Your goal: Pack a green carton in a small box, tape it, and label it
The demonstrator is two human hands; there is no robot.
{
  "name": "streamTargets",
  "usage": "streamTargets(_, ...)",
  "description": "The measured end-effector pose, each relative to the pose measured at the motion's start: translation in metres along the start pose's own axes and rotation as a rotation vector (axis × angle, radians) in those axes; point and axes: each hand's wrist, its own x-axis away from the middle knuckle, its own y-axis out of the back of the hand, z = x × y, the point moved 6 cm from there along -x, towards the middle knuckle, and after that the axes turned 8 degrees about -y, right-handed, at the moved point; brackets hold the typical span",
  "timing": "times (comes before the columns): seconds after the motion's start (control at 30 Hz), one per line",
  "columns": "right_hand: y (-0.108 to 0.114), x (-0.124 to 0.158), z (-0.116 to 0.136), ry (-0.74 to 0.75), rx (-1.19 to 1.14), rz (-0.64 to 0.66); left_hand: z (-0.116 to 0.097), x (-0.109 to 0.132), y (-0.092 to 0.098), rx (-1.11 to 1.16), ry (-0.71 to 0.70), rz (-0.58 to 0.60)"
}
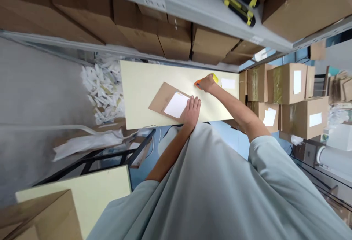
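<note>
A flat brown cardboard package (157, 102) lies at an angle on the pale yellow table (140, 78), a white paper sheet (176, 105) on its upper face. My left hand (192, 111) rests on the package's right end, fingers stretched out and lying flat, partly over the sheet's edge. Farther forward and right, my right hand (206, 83) is closed around what looks like an orange tape dispenser (197, 84) with a yellow roll (215, 78). Its orange end points left, toward the package. The fingers cover most of its body. Right of that hand lies a white paper slip (228, 83).
Above the table's far edge runs a grey shelf (187, 3) holding cardboard boxes (143, 31) and black-and-yellow cutters (239, 2). Labelled cartons (287, 82) are stacked at right. Paper scraps (103, 89) heap at left. An open box (46, 218) stands on another table, lower left.
</note>
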Motion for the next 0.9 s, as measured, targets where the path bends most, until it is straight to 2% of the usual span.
streamTargets(0.1, 0.037, 0.035, -0.004, -0.140, -0.009, -0.016, -0.005, -0.001, 0.016, 0.089, -0.052, -0.013)
streamTargets(0.13, 0.050, 0.048, -0.004, -0.142, -0.042, -0.048, -0.004, -0.005, 0.027, 0.135, -0.046, -0.070)
streamTargets(0.2, 0.076, 0.072, -0.008, -0.177, -0.130, -0.125, 0.002, -0.021, 0.064, 0.224, -0.034, -0.276)
streamTargets(0.3, 0.116, 0.099, -0.020, -0.286, -0.280, -0.238, 0.006, -0.057, 0.146, 0.299, -0.128, -0.625)
streamTargets(0.37, 0.147, 0.110, -0.029, -0.354, -0.372, -0.326, 0.002, -0.087, 0.208, 0.314, -0.233, -0.761)
streamTargets(0.47, 0.197, 0.117, -0.039, -0.394, -0.494, -0.483, -0.011, -0.127, 0.291, 0.314, -0.301, -0.841)
streamTargets(0.57, 0.243, 0.112, -0.047, -0.373, -0.557, -0.607, -0.028, -0.149, 0.350, 0.315, -0.356, -0.891)
streamTargets(0.63, 0.266, 0.103, -0.052, -0.356, -0.531, -0.641, -0.036, -0.153, 0.374, 0.319, -0.392, -0.915)
streamTargets(0.7, 0.284, 0.090, -0.057, -0.339, -0.465, -0.644, -0.040, -0.154, 0.388, 0.302, -0.389, -0.915)
streamTargets(0.8, 0.301, 0.067, -0.068, -0.314, -0.379, -0.621, -0.041, -0.153, 0.395, 0.246, -0.336, -0.884)
streamTargets(0.9, 0.308, 0.042, -0.084, -0.305, -0.356, -0.578, -0.041, -0.148, 0.394, 0.194, -0.295, -0.875)
